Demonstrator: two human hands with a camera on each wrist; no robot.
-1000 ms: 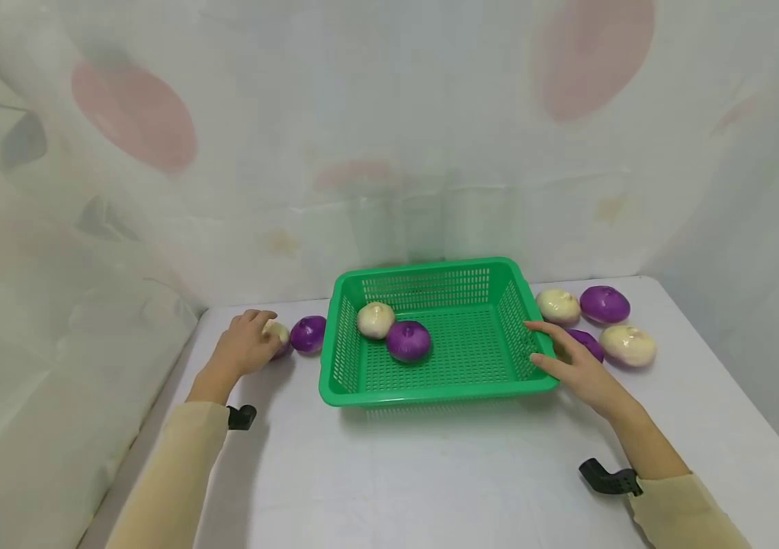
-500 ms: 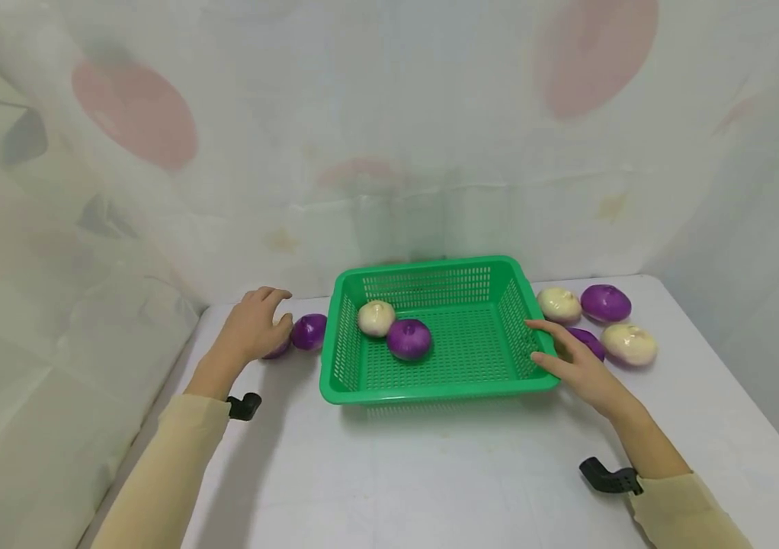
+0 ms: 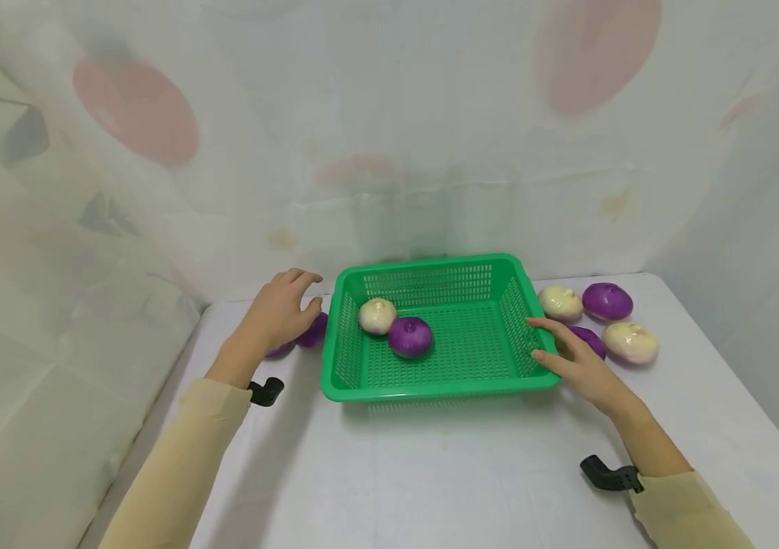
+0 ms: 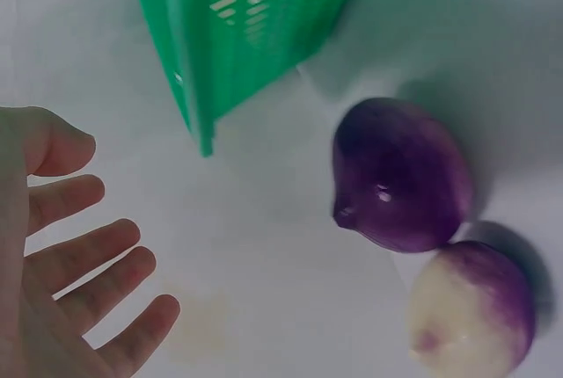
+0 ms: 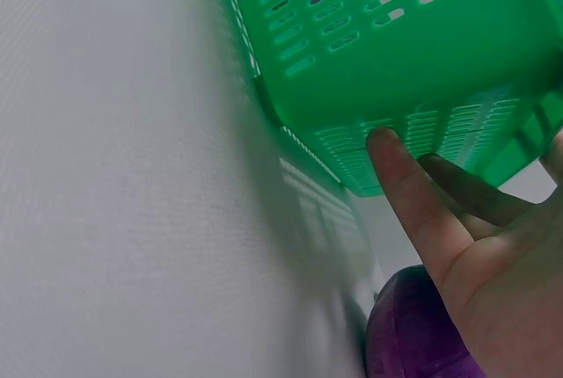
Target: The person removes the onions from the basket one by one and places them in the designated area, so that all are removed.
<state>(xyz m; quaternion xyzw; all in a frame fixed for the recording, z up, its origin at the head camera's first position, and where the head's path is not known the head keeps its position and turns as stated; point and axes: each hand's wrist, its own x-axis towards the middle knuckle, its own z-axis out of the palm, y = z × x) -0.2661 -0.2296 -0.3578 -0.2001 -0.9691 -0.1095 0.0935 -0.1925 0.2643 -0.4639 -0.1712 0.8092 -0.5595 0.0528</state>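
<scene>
My left hand (image 3: 276, 309) hovers with relaxed, spread fingers over the table, left of a green perforated basket (image 3: 440, 393). It holds nothing. Below it, partly hidden in the head view, lie a purple onion (image 4: 400, 176) and a white-and-purple onion (image 4: 471, 312), side by side in the left wrist view. Inside the basket, a white onion (image 3: 377, 316) and a purple onion (image 3: 411, 338) sit together in the left half. My right hand (image 3: 585, 370) rests its extended fingers against the basket's right side, touching the outer wall.
On the right of the table lie white onions (image 3: 629, 343) and purple onions (image 3: 607, 301), one purple one partly behind the right hand. A white cloth covers the table (image 3: 431, 473). Behind it hangs a pale printed curtain (image 3: 431, 152).
My left hand has lifted off the white-and-purple onion and moved right and away from me, toward the basket's left edge, with nothing in it. The right hand stays at the basket.
</scene>
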